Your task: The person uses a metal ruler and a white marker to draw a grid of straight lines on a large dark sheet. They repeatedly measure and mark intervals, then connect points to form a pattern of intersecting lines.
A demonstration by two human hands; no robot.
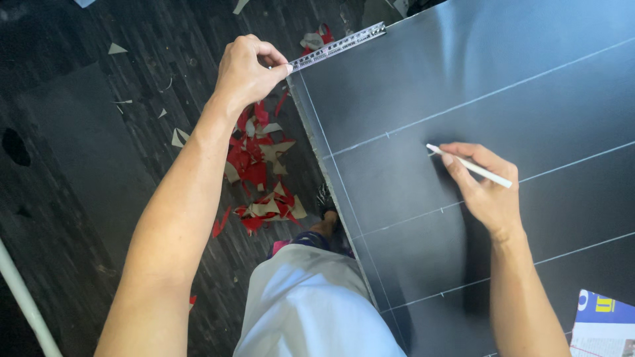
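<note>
Two hands worked: left hand (246,69) pinched the metal ruler (337,47); right hand (486,188) gripped a white marking pencil (469,166), marking the dark sheet (503,86); the next line likely needed the ruler aligned.

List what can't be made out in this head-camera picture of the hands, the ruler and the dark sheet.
Head view, all items:
- Ruler: its markings are too small to read, and the left hand covers its near end.
- White pencil: the right hand wraps its middle.
- Dark sheet: cut off by the top and right edges.
- Printed paper: cut off at the bottom right corner.
- Red and tan scraps on the floor: partly hidden behind the left forearm.
</note>
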